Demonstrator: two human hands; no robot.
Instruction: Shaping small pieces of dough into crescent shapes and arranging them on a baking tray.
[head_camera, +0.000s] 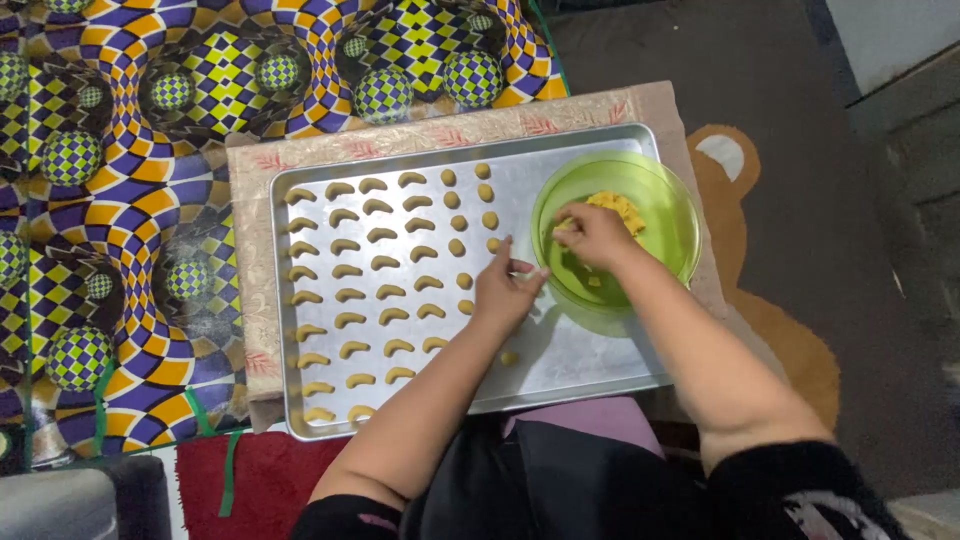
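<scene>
A metal baking tray (590, 365) lies in front of me with several rows of crescent-shaped dough pieces (350, 270) and a column of small dough balls (457, 222). On the tray's right end stands a green translucent bowl (672, 215) holding yellow dough (618, 208). My right hand (592, 236) is inside the bowl, fingers curled on the dough. Resting on the tray beside the bowl's rim, my left hand (505, 290) has its fingers together near the dough balls; whether it holds a piece is hidden. One loose ball (509, 357) lies just below it.
The tray rests on a beige patterned cloth (250, 300). A purple, yellow and white checkered mat (130, 200) covers the floor to the left. A brown bear-shaped rug (790, 340) lies to the right, a red mat (270, 480) at the bottom.
</scene>
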